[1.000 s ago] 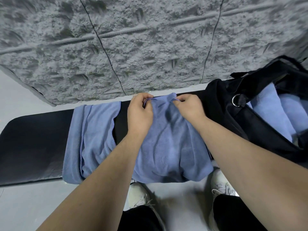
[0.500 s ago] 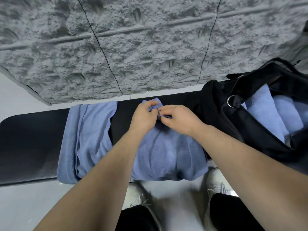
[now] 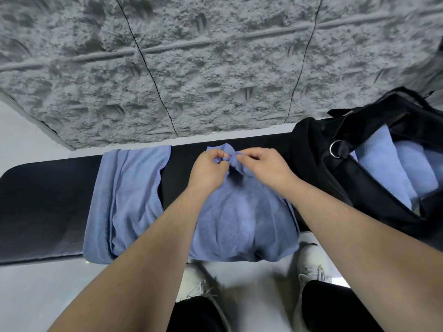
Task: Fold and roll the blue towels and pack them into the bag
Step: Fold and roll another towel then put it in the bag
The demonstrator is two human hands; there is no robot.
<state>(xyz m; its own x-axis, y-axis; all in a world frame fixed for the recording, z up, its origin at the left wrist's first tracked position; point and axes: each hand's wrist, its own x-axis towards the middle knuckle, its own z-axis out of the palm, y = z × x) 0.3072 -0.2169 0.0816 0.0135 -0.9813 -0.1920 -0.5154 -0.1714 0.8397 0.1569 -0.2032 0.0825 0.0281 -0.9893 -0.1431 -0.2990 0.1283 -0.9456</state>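
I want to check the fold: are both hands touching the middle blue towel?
Touching. The head view shows the left hand and the right hand both pinching the far edge of the middle blue towel, with cloth bunched between the fingers.

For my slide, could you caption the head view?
Both hands, left and right, pinch a blue towel beside the bag.

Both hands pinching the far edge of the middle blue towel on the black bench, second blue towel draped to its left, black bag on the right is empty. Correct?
Not quite: the black fabric bag is not empty. The head view shows light blue towels already inside it. The rest holds: the left hand and right hand pinch the far edge of the middle blue terry towel on the black padded bench, with the second blue towel draped to its left.
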